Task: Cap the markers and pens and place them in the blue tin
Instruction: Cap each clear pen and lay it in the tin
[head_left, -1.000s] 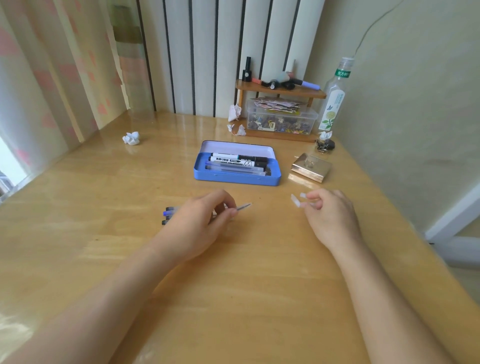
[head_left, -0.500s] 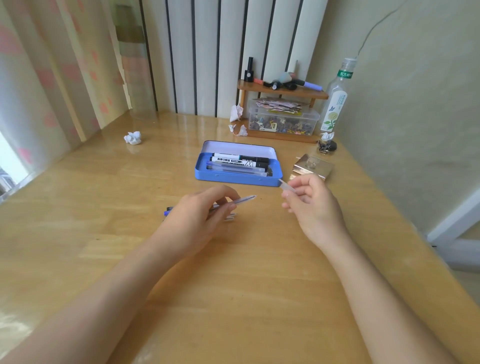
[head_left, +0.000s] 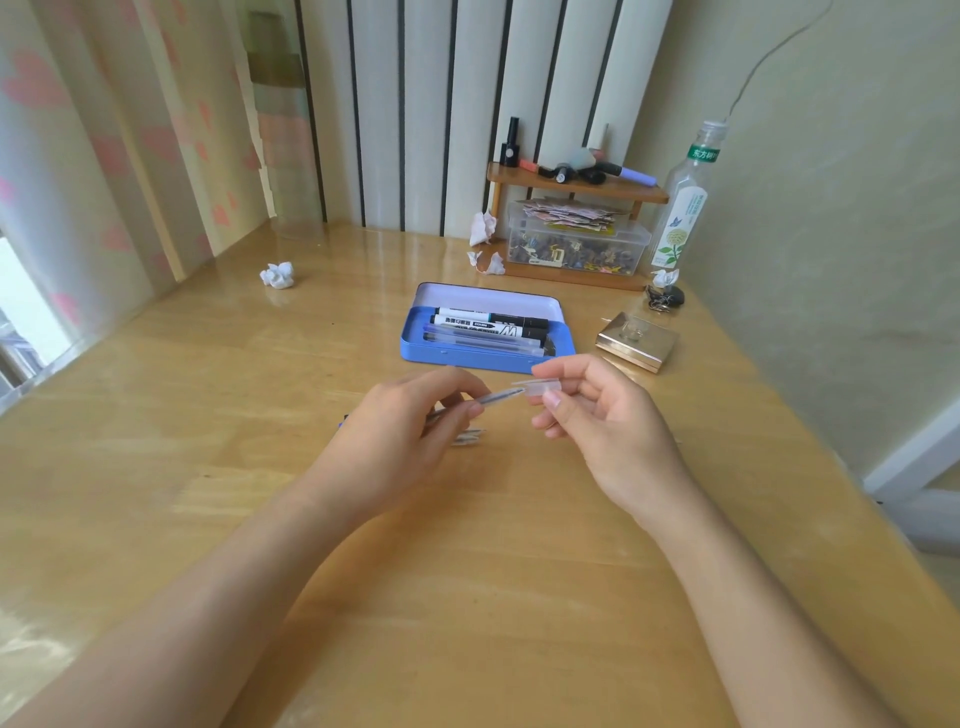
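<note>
My left hand (head_left: 400, 431) grips a clear pen (head_left: 496, 397) just above the table, its tip pointing right. My right hand (head_left: 602, 421) pinches a clear pen cap (head_left: 543, 387) right at that tip; tip and cap nearly touch. Under my left hand more pens (head_left: 467, 438) lie on the table, mostly hidden. The open blue tin (head_left: 452, 351) sits just beyond my hands, holding two black-and-white markers (head_left: 488, 322) and clear capped pens (head_left: 483, 342).
A gold square box (head_left: 636, 343) lies right of the tin. A wooden shelf (head_left: 576, 184) with a clear plastic box (head_left: 576, 241) and a bottle (head_left: 683, 208) stand at the back right. Crumpled paper (head_left: 278, 274) lies back left. A wall runs along the right.
My right hand has brought the cap leftward to the pen tip. My left hand has lifted the pen slightly off the table.
</note>
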